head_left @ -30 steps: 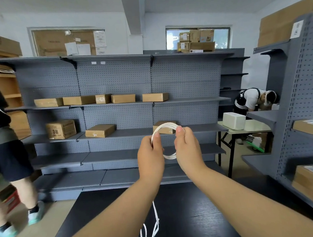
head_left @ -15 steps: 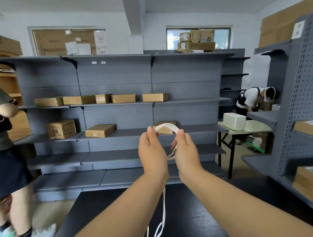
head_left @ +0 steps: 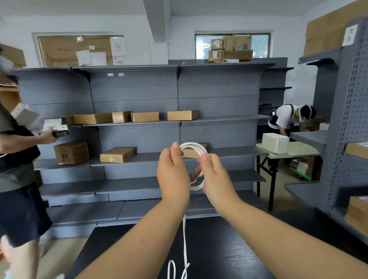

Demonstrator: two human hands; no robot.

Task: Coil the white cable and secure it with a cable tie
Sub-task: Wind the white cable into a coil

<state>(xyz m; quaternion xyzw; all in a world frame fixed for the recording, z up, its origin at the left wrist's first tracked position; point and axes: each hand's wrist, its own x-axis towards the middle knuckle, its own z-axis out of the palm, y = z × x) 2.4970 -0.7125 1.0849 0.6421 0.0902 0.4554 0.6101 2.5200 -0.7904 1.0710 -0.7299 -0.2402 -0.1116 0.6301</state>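
Both forearms reach forward and up from the bottom of the view, the hands raised side by side at chest height above the dark surface (head_left: 241, 250). The left hand (head_left: 173, 175) shows its back to the camera, thumb tip pointing up, its fingers closed around the left side of the coil of white cable (head_left: 193, 148). The right hand (head_left: 216, 176) stands just beside it, back also toward the camera, its fingers (head_left: 204, 159) curled in on the coil's right side and pinching the strands. The coil stands upright between the two sets of fingers, its plane roughly facing the camera, the top arc rising above the fingertips. A small green piece (head_left: 200, 179) shows in the gap between the hands, against the lower part of the loop; what it is cannot be told. Below the left fingers the loose cable hangs straight down, its long axis vertical, ending in slack loops on the surface.
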